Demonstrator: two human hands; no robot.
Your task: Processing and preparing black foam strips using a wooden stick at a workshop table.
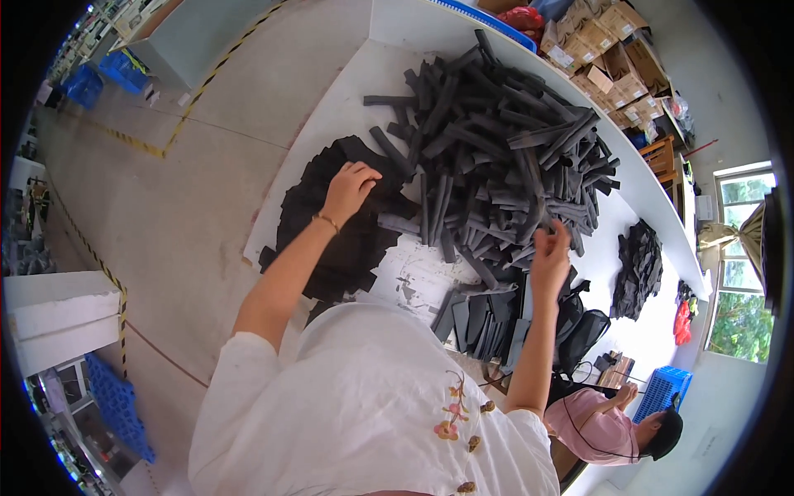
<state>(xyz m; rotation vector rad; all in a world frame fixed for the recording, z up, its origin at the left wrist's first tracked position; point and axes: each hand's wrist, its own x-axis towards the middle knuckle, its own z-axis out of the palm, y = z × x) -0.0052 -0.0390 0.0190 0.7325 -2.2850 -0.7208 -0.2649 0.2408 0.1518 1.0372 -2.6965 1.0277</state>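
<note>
My left hand (351, 194) is over a spread pile of flat black pieces (331, 240) on the white table, its fingers loosely bent and a little apart, with nothing visible in them. To the right, my right hand (552, 260) is at the near edge of a big heap of dark grey rolled strips (488, 149). Its thumb and fingers are apart. A long strip (532, 178) in the heap ends close to the fingertips; whether they touch it I cannot tell.
Grey flat pieces (484, 318) and a black bag (581, 331) are right of my body. Another black pile (637, 269) lies farther right. A person in pink (591, 422) sits at lower right, near a blue crate (664, 391). A low wall (662, 194) borders the table.
</note>
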